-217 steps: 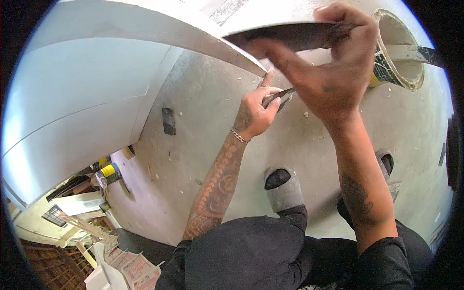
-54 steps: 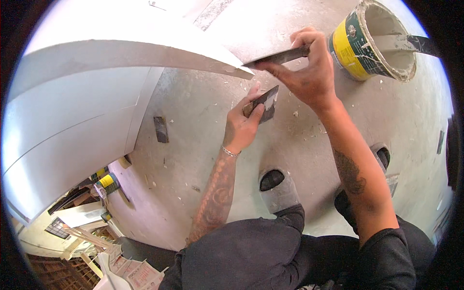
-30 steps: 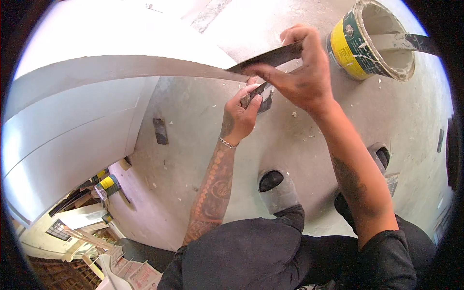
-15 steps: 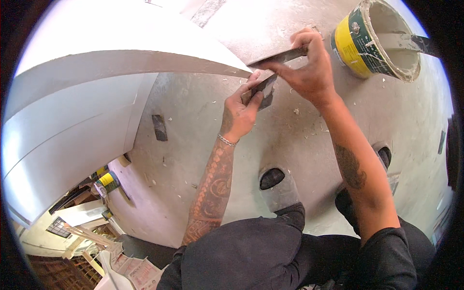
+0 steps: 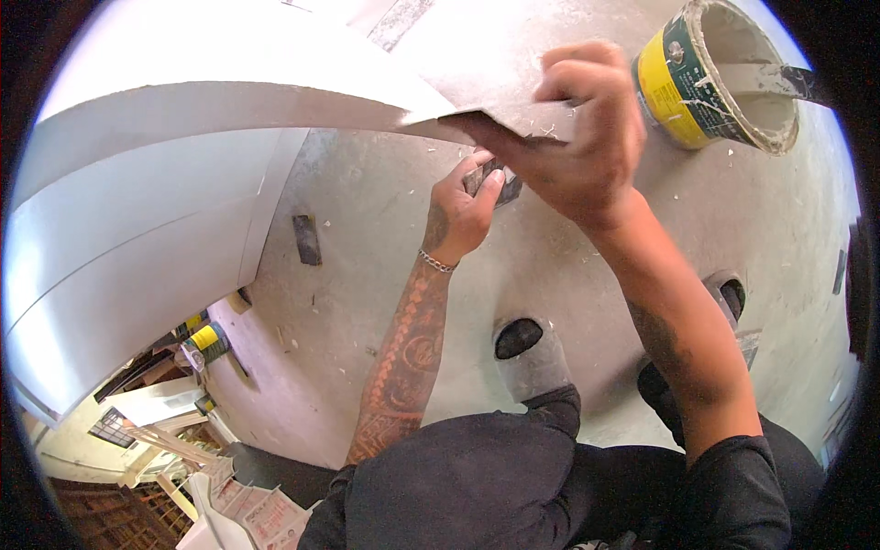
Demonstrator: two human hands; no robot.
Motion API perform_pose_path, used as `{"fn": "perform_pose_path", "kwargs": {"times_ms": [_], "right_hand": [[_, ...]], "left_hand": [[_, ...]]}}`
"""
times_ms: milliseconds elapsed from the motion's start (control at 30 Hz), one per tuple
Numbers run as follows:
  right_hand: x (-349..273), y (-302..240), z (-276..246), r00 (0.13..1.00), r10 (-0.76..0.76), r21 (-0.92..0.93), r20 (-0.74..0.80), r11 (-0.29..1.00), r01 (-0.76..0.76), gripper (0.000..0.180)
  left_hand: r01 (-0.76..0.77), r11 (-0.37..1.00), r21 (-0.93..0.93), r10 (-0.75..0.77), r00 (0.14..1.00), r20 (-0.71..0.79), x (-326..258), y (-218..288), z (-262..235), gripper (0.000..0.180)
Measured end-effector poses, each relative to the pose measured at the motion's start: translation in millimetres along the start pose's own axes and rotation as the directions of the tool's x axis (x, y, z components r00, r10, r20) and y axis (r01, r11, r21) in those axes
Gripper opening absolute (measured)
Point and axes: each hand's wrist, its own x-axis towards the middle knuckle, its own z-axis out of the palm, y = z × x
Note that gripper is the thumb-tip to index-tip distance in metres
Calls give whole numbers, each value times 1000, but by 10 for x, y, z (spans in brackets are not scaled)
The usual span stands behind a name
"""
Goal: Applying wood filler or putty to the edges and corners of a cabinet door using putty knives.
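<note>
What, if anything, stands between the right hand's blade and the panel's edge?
Nothing visible: the blade in the right hand appears to touch the panel's edge. The left hand, with a second blade, sits lower in view.

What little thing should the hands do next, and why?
Probably slide the right hand's flat blade gently along the pale panel's edge: the blade seems to lie against it near the panel's end, and the left hand, holding a smaller dark scraper, is just below.
</note>
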Motion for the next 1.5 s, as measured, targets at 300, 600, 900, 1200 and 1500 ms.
{"fn": "perform_pose_path", "kwargs": {"times_ms": [300,600,900,1200,1500], "right_hand": [[-113,47,-48,982,145,34,119,988,-150,73],[-77,154,-41,900,431,234,68,870,-435,61],[-226,202,28,987,71,32,147,997,-76,54],[333,-136,-47,999,-41,54,33,998,39,68],[799,-190,-98,912,361,557,-196,806,-199,52]], "left_hand": [[120,992,-38,-116,989,91,32,92,37,34],[-275,953,-129,261,958,-115,83,-223,64,33],[-109,985,-132,96,990,-101,35,-108,91,38],[81,994,-80,-78,996,37,36,-29,12,31],[-83,961,-263,58,993,-101,-24,-4,78,26]]}}
